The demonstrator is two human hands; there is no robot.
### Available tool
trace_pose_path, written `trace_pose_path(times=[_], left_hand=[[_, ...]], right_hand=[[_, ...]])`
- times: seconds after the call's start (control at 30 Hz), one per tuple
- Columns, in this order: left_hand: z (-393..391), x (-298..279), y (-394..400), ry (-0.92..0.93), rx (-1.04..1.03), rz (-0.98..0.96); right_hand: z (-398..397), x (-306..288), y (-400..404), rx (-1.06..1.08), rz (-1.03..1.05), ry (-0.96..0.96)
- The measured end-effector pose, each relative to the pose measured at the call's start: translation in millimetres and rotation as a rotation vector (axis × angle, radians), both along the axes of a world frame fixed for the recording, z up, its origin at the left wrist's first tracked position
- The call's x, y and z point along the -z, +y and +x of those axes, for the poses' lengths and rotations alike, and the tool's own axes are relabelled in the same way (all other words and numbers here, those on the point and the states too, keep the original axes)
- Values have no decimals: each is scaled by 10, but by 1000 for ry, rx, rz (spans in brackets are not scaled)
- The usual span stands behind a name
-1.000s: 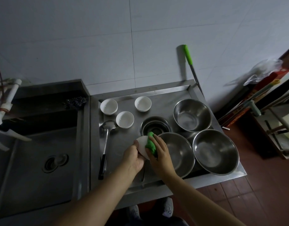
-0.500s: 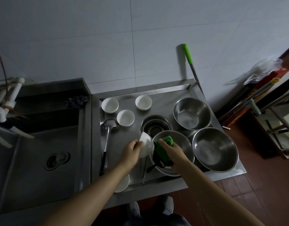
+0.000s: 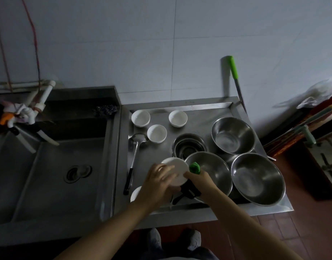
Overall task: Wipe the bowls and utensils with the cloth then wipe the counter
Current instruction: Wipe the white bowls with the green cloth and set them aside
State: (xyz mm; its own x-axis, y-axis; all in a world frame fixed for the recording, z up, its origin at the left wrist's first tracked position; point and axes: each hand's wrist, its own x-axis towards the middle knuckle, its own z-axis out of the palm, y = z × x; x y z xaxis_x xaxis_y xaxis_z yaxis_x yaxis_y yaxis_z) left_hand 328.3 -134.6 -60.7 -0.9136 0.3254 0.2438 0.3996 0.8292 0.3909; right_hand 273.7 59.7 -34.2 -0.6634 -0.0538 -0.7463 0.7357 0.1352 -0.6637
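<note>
My left hand (image 3: 157, 182) grips a small white bowl (image 3: 177, 172), turned so its rim faces up and away, above the steel counter (image 3: 198, 117). Beside it my right hand (image 3: 200, 180) holds the green cloth (image 3: 195, 167) against the bowl's right edge; a dark part of the cloth hangs below my fingers. Three white bowls (image 3: 156, 133) stand upright at the counter's back left, and one more white bowl (image 3: 136, 193) peeks out under my left wrist. A steel ladle (image 3: 136, 147) with a black handle lies at the left.
Three large steel bowls (image 3: 257, 178) fill the counter's right half around a round drain hole (image 3: 188, 145). A green-handled knife (image 3: 235, 77) leans on the wall. A deep sink (image 3: 58, 166) with a tap lies left. Tiled floor and clutter sit at the right.
The hands parted half a second ago, the right one carrying the cloth over the steel bowl. Now they are together again, cloth at the bowl's edge, bowl turned in my left hand.
</note>
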Motion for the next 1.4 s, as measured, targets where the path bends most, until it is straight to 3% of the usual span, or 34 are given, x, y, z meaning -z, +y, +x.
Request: trace_pose_path(times=[0.1,0.17,0.23,0.37,0.67,0.9,1.07,1.4], left_hand=[[129,-29,-96,-231,-432,408],[173,-96,-177,-502,-629,752],[229,-151,-255,-753,-666,1032],[415,-145,-412,-840,-707,1200],[668,223,-737,-902,-956,1137],[699,612,-910,-910,-1049,1016],[665,876,-956,-933,-1064,876],[591,1279,-1011,-914,-958,526]], right_hand=[[33,17,-22,-18,-33,-9],[53,24,-43,-66,-40,-14],[83,32,-89,-128,-34,-19],[162,112,-213,-190,-34,2],[380,479,-542,-387,151,69],[500,558,-230,-527,372,157],[627,445,31,-475,379,190],[733,422,147,-249,307,64]])
